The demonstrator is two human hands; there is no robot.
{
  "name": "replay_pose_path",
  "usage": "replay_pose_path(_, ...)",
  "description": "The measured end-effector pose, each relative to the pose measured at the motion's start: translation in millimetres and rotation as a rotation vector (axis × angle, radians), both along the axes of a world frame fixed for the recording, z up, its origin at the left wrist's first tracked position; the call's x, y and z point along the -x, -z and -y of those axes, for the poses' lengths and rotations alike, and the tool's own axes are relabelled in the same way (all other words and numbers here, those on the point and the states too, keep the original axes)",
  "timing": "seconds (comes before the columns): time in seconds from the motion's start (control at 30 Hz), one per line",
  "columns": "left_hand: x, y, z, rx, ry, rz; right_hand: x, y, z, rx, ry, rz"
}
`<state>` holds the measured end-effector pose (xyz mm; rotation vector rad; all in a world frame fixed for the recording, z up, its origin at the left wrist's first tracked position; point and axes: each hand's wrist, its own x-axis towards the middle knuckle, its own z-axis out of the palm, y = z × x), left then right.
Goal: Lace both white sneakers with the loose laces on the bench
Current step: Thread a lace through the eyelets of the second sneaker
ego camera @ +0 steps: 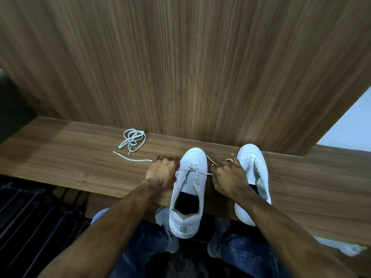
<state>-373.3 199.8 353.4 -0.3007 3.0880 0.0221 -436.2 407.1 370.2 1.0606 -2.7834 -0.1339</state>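
Two white sneakers stand toes-away on the wooden bench [60,157]. The left sneaker [190,189] has a lace threaded through its front eyelets. My left hand [162,171] grips one end of that lace, which trails left along the bench [134,159]. Just right of the shoe, my right hand [228,177] pinches the other end, whose tip [211,159] sticks up past my fingers. The right sneaker [254,173] is partly hidden behind my right hand and forearm. A second loose lace [132,140] lies coiled at the back of the bench, left of the shoes.
A tall wood-grain panel [190,67] rises straight behind the bench. The heels of both shoes overhang the front edge above my knees in blue jeans [245,251]. A dark slatted surface [30,217] sits below on the left.
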Motion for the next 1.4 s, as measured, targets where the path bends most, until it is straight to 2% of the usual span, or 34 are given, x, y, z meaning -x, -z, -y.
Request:
replay_pose_path(0.1, 4.9, 3.9, 5.0, 0.053, -0.030, 0.032, 2.0, -6.3, 1.5, -0.130, -0.008, 0.019)
replay_pose_path(0.17, 6.5, 2.3, 2.3, 0.026, -0.056, 0.062, 3.5, -6.7, -0.2, -0.035, 0.040, 0.203)
replay_pose_path(0.3, -1.8, -4.7, -4.9, -0.138, -0.111, -0.054, 3.3, -16.3, -13.5, 0.534, 0.212, 0.763)
replay_pose_path(0.43, -12.5, -16.1, -20.0, -0.455, -0.075, -0.378, 0.3, -43.5, -17.4, 1.062, 0.272, 1.052)
replay_pose_path(0.5, -14.8, -24.0, -36.5, -0.660, 0.016, -0.347, 0.0, -56.7, -13.0, 1.247, 0.299, 1.165)
replay_pose_path(0.67, -1.8, -21.8, -74.2, -1.039, 0.088, -0.277, -9.2, -83.3, 11.7, 1.602, 0.420, 1.247)
replay_pose_path(0.73, 1.1, -20.7, -82.9, -1.218, 0.098, -0.252, -12.3, -86.7, 19.8, 1.653, 0.464, 1.230)
replay_pose_path(0.83, 0.7, -24.3, -83.7, -1.359, 0.128, -0.210, -10.3, -85.6, 19.2, 1.701, 0.493, 1.205)
replay_pose_path(0.9, -0.4, -26.2, -71.2, -1.378, 0.124, -0.213, -4.0, -82.6, 10.7, 1.704, 0.527, 1.134)
replay_pose_path(1.03, -6.5, -15.2, -20.1, -1.271, -0.011, -0.351, 13.6, -59.4, -16.0, 1.636, 0.690, 0.882)
replay_pose_path(1.1, -13.8, -6.4, 2.1, -1.230, -0.081, -0.366, 19.7, -41.6, -25.4, 1.436, 0.702, 0.678)
replay_pose_path(1.17, -19.9, -2.5, 12.1, -1.183, -0.105, -0.365, 16.0, -32.8, -26.7, 1.149, 0.661, 0.510)
replay_pose_path(1.27, -21.9, -0.9, 7.4, -1.165, -0.046, -0.341, 3.8, -26.3, -14.4, 0.856, 0.463, 0.402)
replay_pose_path(1.4, -14.6, -6.5, -17.0, -1.073, 0.104, -0.319, -11.8, -16.9, 15.9, 0.601, 0.049, 0.514)
